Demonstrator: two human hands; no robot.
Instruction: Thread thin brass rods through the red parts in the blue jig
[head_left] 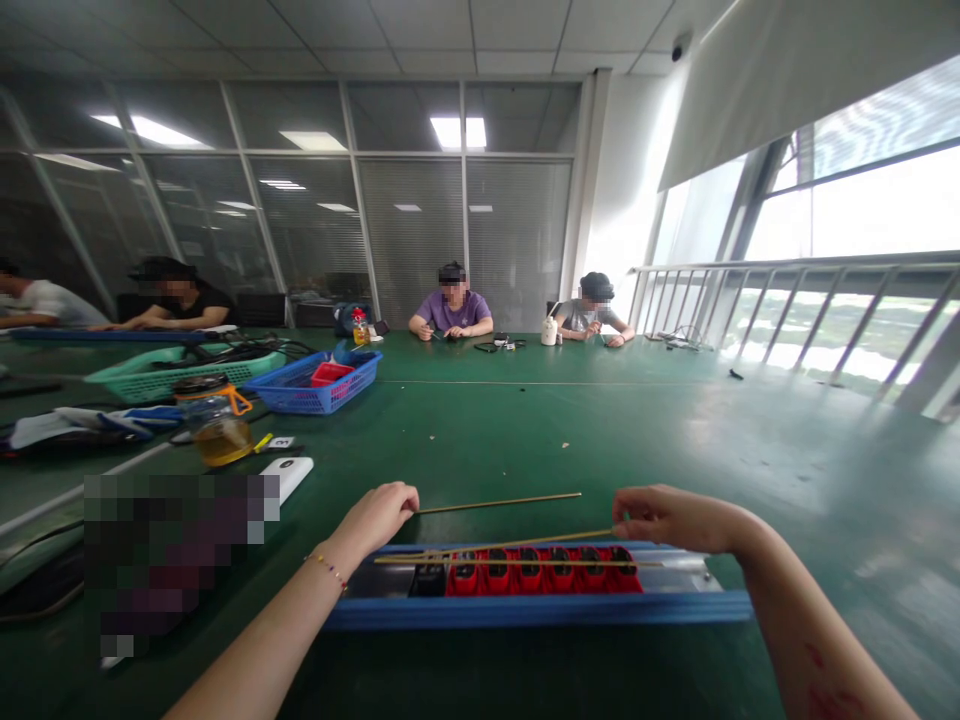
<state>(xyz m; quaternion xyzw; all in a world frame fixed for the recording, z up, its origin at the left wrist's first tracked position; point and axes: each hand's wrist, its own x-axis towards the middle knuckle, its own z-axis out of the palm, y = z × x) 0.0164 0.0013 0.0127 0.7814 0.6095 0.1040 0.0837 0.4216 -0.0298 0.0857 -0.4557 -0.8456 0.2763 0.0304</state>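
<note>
My left hand is closed at the fingertips on the left end of a thin tan stick, which points right, beyond the far edge of a blue-sided metal tray. On the right, my right hand pinches the end of a second thin tan stick that slants left over the tray. A third such stick lies lengthwise across the tray. Inside it stand several red holders with black parts in a row, and a black block at their left end.
Left of me are a white-ended object, a jar of amber liquid, gloves, a blue basket and a green basket. Across the green table sit two people; others sit far left.
</note>
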